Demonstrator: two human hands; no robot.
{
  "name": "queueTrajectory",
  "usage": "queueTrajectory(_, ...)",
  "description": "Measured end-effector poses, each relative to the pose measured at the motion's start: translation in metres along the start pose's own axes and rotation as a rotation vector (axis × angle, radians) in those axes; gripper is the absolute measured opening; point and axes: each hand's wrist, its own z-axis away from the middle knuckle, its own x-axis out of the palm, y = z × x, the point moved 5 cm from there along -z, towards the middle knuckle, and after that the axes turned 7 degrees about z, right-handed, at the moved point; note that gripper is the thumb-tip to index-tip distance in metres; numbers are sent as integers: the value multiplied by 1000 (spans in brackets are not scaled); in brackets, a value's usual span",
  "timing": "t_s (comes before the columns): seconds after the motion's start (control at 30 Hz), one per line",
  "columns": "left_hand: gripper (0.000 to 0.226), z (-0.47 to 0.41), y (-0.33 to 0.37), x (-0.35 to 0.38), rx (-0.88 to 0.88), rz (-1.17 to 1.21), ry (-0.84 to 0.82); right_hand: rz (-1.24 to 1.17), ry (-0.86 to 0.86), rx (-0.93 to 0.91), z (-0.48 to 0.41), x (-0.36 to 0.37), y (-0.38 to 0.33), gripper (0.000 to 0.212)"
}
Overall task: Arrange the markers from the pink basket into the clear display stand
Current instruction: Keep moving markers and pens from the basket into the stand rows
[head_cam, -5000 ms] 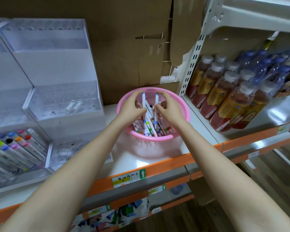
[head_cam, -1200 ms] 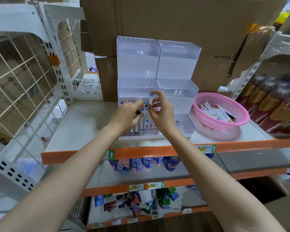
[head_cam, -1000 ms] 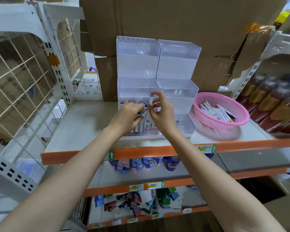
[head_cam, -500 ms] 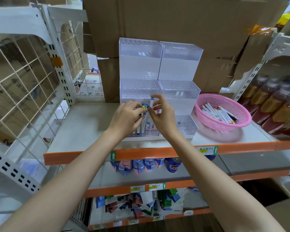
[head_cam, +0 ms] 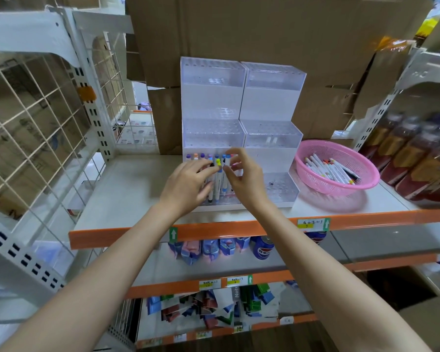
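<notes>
Pinching a blue-capped marker (head_cam: 226, 158) between thumb and forefinger, the right hand (head_cam: 244, 181) holds it at the lowest tier of the clear display stand (head_cam: 214, 102). Left hand (head_cam: 188, 185) touches neighbouring markers (head_cam: 218, 162) (grip unclear). Best kept upright and eased into a free hole. Pink basket (head_cam: 341, 187) sits to the right.

Bright even overhead light, soft shadow under pink basket (head_cam: 337, 185), bottles (head_cam: 414, 158) right of it blurred, edges fisheye-bent.
</notes>
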Motion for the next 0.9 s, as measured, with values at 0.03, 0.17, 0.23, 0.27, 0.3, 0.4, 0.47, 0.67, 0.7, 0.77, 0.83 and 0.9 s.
queueTrajectory(0.03, 42, 1, 0, 0, -1, 1, -4, 1, 5, 5, 0, 0, 0, 24)
queueTrajectory(0.17, 45, 2, -1, 1, 4, 3, -15, 29, 32, 22, -1, -3, 1, 21)
queueTrajectory(0.23, 46, 3, -1, 2, 3, 5, -20, 64, 11, 31, -2, -4, 2, 21)
queueTrajectory(0.27, 47, 3, -1, 2, 2, 6, -22, 84, -2, 22, -3, -4, 2, 22)
queueTrajectory(0.3, 47, 3, -2, 2, 2, 6, -23, 108, -12, 8, -2, -4, 2, 22)
queueTrajectory(0.4, 47, 2, -2, 2, -3, 6, -32, 153, -37, -14, 0, -1, 4, 21)
queueTrajectory(0.47, 47, 2, -2, 2, -12, 9, -36, 166, -55, -27, 3, 2, 6, 20)
queueTrajectory(0.67, 46, 2, -1, 1, -16, 24, -36, 136, -53, 19, 5, 4, 8, 19)
queueTrajectory(0.7, 46, 2, -1, 1, -16, 28, -37, 145, -67, 21, 6, 4, 8, 20)
queueTrajectory(0.77, 46, 2, -1, 1, -21, 32, -41, 164, -86, 33, 8, 5, 9, 20)
queueTrajectory(0.83, 46, 2, 0, 1, -31, 35, -47, 173, -85, 44, 8, 4, 10, 21)
queueTrajectory(0.9, 46, 2, 1, 0, -31, 35, -53, 192, -84, 38, 7, 4, 9, 22)
